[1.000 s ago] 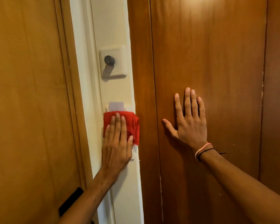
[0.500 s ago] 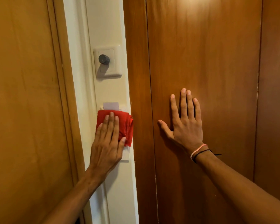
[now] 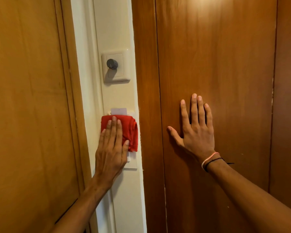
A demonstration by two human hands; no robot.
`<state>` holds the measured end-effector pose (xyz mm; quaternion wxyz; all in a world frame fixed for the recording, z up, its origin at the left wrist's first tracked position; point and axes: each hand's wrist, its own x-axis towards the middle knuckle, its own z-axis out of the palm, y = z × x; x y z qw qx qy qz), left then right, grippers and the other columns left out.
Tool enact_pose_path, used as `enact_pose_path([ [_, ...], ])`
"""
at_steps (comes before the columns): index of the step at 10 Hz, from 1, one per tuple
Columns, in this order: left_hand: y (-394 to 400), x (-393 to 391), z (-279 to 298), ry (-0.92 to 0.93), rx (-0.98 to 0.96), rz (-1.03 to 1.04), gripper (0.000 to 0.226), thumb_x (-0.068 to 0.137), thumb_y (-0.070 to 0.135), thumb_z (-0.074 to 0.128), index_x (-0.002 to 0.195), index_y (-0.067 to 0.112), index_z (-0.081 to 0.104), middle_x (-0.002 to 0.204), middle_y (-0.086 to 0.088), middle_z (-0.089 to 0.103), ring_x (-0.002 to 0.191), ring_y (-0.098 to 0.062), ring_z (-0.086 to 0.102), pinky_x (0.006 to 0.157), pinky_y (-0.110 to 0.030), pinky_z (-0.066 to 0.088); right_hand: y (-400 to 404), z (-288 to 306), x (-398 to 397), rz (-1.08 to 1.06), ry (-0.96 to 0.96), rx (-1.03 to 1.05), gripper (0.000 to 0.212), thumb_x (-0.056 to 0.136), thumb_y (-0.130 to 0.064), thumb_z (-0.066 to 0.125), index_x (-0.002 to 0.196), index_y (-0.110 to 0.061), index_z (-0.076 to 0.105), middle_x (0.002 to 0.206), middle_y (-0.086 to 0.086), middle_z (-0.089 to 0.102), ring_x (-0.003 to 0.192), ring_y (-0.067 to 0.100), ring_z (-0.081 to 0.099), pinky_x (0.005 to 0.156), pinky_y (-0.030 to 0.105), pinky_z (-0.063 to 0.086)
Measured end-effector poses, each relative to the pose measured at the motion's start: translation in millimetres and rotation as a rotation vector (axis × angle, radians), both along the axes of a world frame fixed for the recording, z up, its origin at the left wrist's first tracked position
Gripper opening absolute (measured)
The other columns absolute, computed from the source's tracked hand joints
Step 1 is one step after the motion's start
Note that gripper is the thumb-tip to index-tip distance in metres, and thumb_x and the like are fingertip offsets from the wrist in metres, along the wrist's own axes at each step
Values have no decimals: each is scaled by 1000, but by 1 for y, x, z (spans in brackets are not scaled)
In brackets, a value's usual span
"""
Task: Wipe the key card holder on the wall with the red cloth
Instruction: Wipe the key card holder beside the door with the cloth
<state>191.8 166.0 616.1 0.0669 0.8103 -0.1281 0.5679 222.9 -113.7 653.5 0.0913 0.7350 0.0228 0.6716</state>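
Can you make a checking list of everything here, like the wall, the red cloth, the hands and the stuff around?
Surface: cream wall strip between wooden panels.
Job's things: red cloth pressed flat over key card holder; white card sticks out on top.
Clutter: nothing seen.
Grips: left hand flat on the cloth; right hand open, flat on brown door.
Cables: nothing seen.
Surroundings: dial switch above; wristbands on right wrist.
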Motion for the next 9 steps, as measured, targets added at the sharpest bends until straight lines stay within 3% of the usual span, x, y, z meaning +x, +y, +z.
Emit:
enact_pose_path([
  [1, -2, 0, 1, 12, -102, 19, 65, 101, 40, 31, 152, 3, 18, 159, -19, 23, 148, -35, 20, 119, -52, 25, 0, 0, 0, 2, -8, -1, 95, 97, -76, 33, 166, -12, 18, 172, 24, 17, 161, 39, 16, 131, 54, 18],
  [2, -4, 1, -8, 2, 51, 29, 62, 101, 39, 33, 150, 1, 24, 156, -21, 29, 145, -37, 26, 116, -55, 33, 0, 0, 0, 0, -10, 1, 95, 97, -76, 33, 166, -12, 18, 172, 24, 17, 161, 39, 16, 132, 54, 17],
  [3, -6, 0, -3, 14, -140, 35, 64, 101, 41, 28, 151, 3, 17, 157, -21, 26, 147, -36, 22, 119, -52, 26, 1, 0, 0, -4, -6, -2, 95, 97, -76, 32, 166, -12, 18, 172, 24, 18, 161, 40, 16, 132, 53, 15],
  [4, -5, 2, -8, 8, 29, 40, 63, 101, 40, 30, 150, 1, 22, 156, -21, 28, 146, -37, 25, 116, -55, 32, 0, 0, 0, 2, 0, 2, 95, 97, -76, 33, 166, -12, 18, 172, 24, 18, 161, 40, 17, 132, 54, 16],
  [5, -5, 1, -1, 7, -89, 33, 63, 102, 40, 28, 151, 2, 19, 158, -20, 23, 147, -36, 22, 119, -52, 26, 0, 0, -2, 1, -2, -1, 95, 97, -75, 33, 166, -12, 19, 172, 25, 18, 161, 40, 18, 131, 54, 19],
  [6, -6, 2, -5, 10, 82, 50, 61, 102, 39, 31, 150, 1, 25, 155, -22, 30, 145, -37, 26, 117, -55, 31, 0, 0, -3, 15, -6, 0, 94, 97, -75, 34, 165, -11, 21, 171, 25, 20, 161, 40, 19, 131, 54, 20],
  [7, -11, -2, 2, 31, -89, 61, 62, 102, 39, 30, 150, 2, 23, 157, -21, 27, 147, -35, 23, 119, -53, 27, -1, 1, -2, 16, 7, 1, 94, 97, -76, 33, 166, -12, 20, 171, 24, 19, 161, 40, 18, 131, 55, 20],
  [9, -14, -17, -5, 83, -5, 18, 59, 99, 36, 31, 150, 8, 27, 157, -15, 31, 147, -31, 25, 116, -63, 24, 0, 2, -7, 29, 48, 15, 91, 98, -75, 32, 166, -15, 20, 171, 26, 19, 161, 41, 18, 130, 55, 21],
])
